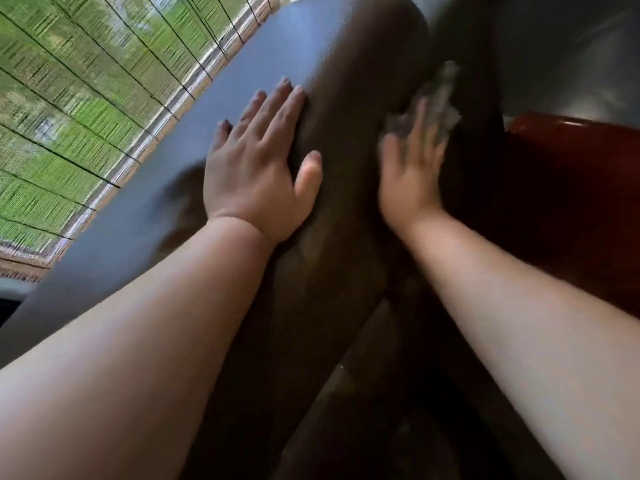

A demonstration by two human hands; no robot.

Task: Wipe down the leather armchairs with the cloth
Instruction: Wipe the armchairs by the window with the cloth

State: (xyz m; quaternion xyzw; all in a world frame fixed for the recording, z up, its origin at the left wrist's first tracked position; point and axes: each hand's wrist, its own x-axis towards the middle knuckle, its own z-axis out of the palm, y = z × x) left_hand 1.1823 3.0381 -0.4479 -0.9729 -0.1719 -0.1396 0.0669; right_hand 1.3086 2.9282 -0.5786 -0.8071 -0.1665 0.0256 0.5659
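Both forearms are showing bare right up to the frame's lower edge, with no sleeve reaching into view. The left hand point(258, 174) is wearing no glove, ring or watch; the right hand point(410, 174) is blurring, though it seems equally unadorned.

The leather armchair point(346, 109) is dark brown, with a thick rounded top that runs diagonally through the view. The cloth point(436, 98) is pale grey and crumpled, blurred, pressed flat against the right side of this rounded part.

Head view, tilted, looking down (close) over armchair point(346, 98).
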